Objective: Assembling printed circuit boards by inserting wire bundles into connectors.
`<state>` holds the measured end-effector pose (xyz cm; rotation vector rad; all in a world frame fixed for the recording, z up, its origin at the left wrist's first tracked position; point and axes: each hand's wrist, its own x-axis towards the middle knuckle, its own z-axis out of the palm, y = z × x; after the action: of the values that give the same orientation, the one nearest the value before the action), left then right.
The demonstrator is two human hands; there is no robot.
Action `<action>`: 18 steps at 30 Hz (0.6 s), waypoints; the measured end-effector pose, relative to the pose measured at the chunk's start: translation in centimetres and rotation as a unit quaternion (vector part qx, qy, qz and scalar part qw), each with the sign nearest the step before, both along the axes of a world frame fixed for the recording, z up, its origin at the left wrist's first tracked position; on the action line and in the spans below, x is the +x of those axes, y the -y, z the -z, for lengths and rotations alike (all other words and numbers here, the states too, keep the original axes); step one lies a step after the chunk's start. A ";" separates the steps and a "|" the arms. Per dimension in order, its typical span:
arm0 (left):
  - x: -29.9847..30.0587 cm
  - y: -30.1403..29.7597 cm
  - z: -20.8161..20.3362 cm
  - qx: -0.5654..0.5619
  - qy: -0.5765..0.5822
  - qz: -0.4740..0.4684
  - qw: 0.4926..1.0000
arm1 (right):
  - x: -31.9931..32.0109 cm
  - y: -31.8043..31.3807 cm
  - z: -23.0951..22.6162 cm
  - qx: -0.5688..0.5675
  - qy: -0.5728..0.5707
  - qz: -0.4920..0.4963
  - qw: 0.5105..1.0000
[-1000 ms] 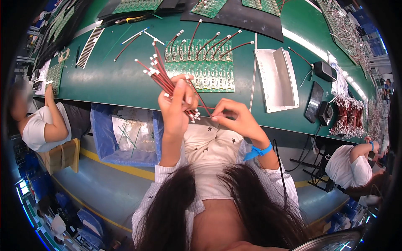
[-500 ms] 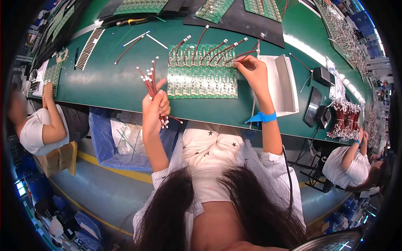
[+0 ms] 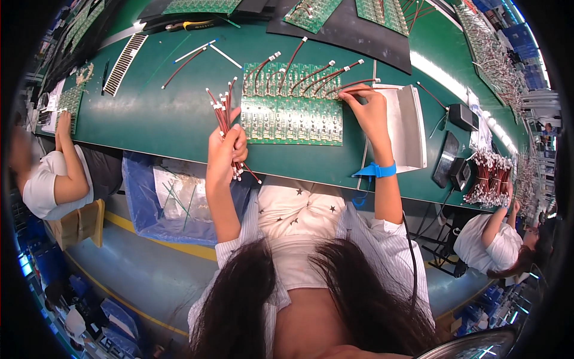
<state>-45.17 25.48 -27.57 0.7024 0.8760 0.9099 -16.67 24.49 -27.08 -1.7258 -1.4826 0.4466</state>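
A green circuit board panel lies in front of me, with several dark red cables rising from its upper rows, white plugs at their free ends. My left hand is closed around a bundle of such cables, their white plugs sticking out above and below the fist. It is beside the panel's left edge. At the panel's upper right edge, my right hand pinches the end of one cable against the board. The fingers hide the exact contact point. A blue strap is on the right wrist.
A white angled tray stands right of the panel. Further right are a black phone, small black boxes and a tied cable bundle. Pliers lie at the back. Co-workers sit at left and right; a blue-lined bin is below.
My right hand has stayed at the panel's upper right edge, and a cable now extends rightward from its fingers. My left hand still holds the bundle. The view has shifted slightly.
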 end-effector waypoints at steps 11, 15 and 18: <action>0.2 0.0 -0.3 -0.006 -0.003 -0.013 1.000 | -0.2 -0.2 -0.9 0.016 0.043 -0.044 0.998; 0.3 -0.1 -0.3 -0.006 0.001 -0.010 1.000 | 0.0 -0.4 -0.4 0.041 0.059 -0.055 0.996; 0.2 -0.3 -0.2 -0.012 0.006 -0.006 1.000 | -0.3 -0.4 0.0 0.094 0.125 -0.062 0.986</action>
<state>-44.99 25.73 -27.32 0.6704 0.8808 0.9118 -16.98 24.88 -27.11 -1.5890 -1.7588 0.1510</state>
